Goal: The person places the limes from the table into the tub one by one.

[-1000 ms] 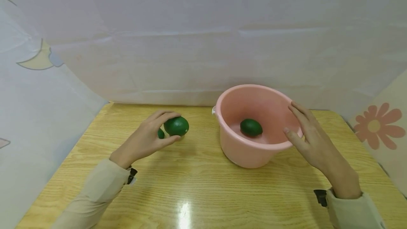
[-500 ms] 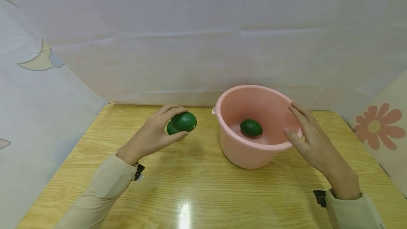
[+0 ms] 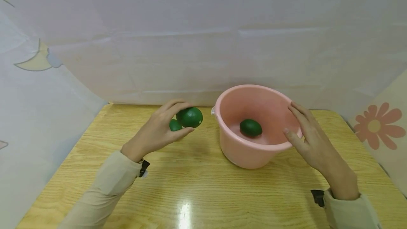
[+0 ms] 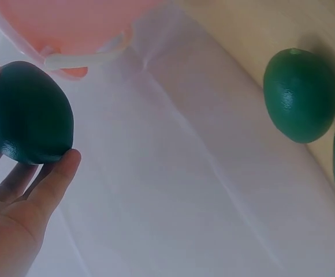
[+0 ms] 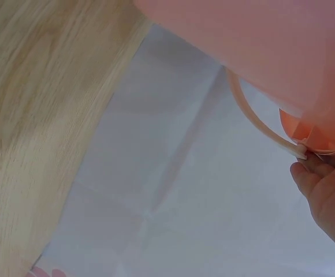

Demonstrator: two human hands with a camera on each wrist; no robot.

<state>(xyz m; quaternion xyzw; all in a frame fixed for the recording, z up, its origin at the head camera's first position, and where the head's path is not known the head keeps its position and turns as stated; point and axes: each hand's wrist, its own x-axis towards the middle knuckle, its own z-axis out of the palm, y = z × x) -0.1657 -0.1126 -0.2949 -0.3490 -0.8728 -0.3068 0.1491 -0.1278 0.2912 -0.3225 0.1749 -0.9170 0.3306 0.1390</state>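
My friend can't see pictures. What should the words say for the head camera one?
A person's left hand holds a green lime above a wooden table, beside a pink bucket. Their right hand rests on the bucket's rim; another lime lies inside.

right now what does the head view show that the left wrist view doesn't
Only the head view shows the right hand resting open against the rim of the pink bucket, a green fruit inside the bucket, and the wooden table in full. Only the left wrist view shows two more green fruits lying on the table, plus the bucket's white handle. Both show the left hand gripping a held green fruit in its fingers beside the bucket.
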